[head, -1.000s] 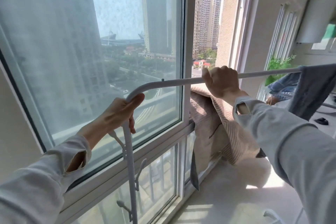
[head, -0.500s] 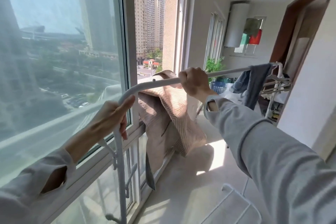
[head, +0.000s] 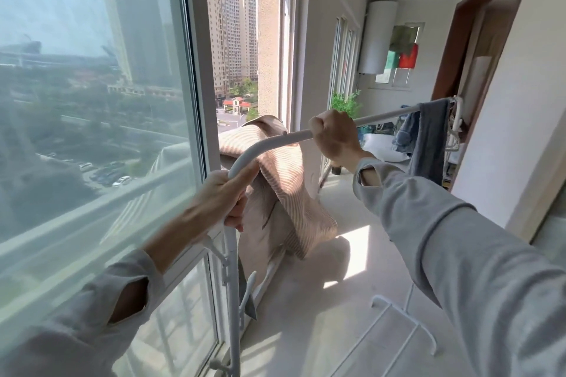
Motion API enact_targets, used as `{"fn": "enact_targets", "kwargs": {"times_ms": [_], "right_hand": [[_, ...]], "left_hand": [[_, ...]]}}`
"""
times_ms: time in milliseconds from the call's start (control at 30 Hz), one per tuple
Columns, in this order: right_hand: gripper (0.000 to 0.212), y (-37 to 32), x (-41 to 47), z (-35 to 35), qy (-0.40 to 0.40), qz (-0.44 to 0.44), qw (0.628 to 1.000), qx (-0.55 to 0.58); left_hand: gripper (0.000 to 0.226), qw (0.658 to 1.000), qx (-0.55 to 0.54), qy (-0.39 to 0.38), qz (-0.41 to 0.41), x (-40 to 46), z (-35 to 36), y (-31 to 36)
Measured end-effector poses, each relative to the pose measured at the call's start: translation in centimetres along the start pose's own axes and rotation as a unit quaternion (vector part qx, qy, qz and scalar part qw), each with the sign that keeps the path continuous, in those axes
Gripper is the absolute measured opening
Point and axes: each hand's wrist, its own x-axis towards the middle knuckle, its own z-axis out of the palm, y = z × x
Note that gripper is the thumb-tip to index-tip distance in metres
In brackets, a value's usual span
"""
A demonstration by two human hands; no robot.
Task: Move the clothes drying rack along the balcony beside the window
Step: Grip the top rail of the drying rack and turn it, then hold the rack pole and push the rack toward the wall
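Note:
The white metal drying rack [head: 277, 141] stands along the big window [head: 92, 95], its top bar running away toward the far end of the balcony. My left hand [head: 226, 193] is closed around the bent corner where the near upright meets the top bar. My right hand [head: 335, 135] grips the top bar a little farther along. A beige striped garment [head: 284, 193] hangs over the bar between my hands. A grey-blue cloth [head: 428, 138] hangs near the far end. The rack's white base frame [head: 407, 327] shows low on the floor.
A white wall and a brown door frame [head: 453, 49] close in on the right. At the far end are a white water heater [head: 378, 37], a green plant [head: 344, 104] and piled items. Light floor tiles [head: 346, 254] run along the balcony.
The view has swung right and along the balcony, showing more floor, the door frame and the rack's base. Both hands keep the same grip on the rack.

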Motion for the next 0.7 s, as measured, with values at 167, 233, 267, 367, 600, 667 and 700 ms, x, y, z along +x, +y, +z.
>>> {"fn": "enact_targets", "kwargs": {"times_ms": [167, 233, 267, 367, 600, 667, 700], "right_hand": [[0.035, 1.3, 0.0, -1.5, -0.031, 0.033, 0.999, 0.014], [0.036, 2.0, 0.4, -2.0, -0.056, 0.042, 0.997, 0.013], [0.036, 2.5, 0.5, -2.2, -0.066, 0.047, 0.997, 0.011], [0.036, 3.9, 0.9, -2.7, -0.072, 0.068, 0.995, 0.01], [0.036, 7.9, -0.1, -3.3, 0.051, 0.106, 0.993, 0.007], [0.032, 8.7, -0.5, -3.3, 0.095, 0.114, 0.989, 0.011], [0.03, 9.0, -0.8, -3.3, 0.109, 0.116, 0.987, 0.01]], "left_hand": [[0.053, 0.999, -0.028, -0.032, 0.004, 1.3, 1.9, -0.4], [0.053, 0.999, -0.034, -0.03, 0.006, 1.9, 2.8, -0.4], [0.054, 0.999, -0.037, -0.028, 0.003, 2.1, 3.3, -0.3], [0.054, 0.999, -0.046, -0.016, 0.0, 3.2, 4.9, -0.1], [0.05, 0.997, -0.065, -0.03, 0.008, 6.6, 9.6, 0.1], [0.051, 0.996, -0.079, -0.04, 0.008, 8.0, 10.7, -0.2], [0.053, 0.995, -0.083, -0.045, 0.008, 8.7, 11.1, -0.3]]}}
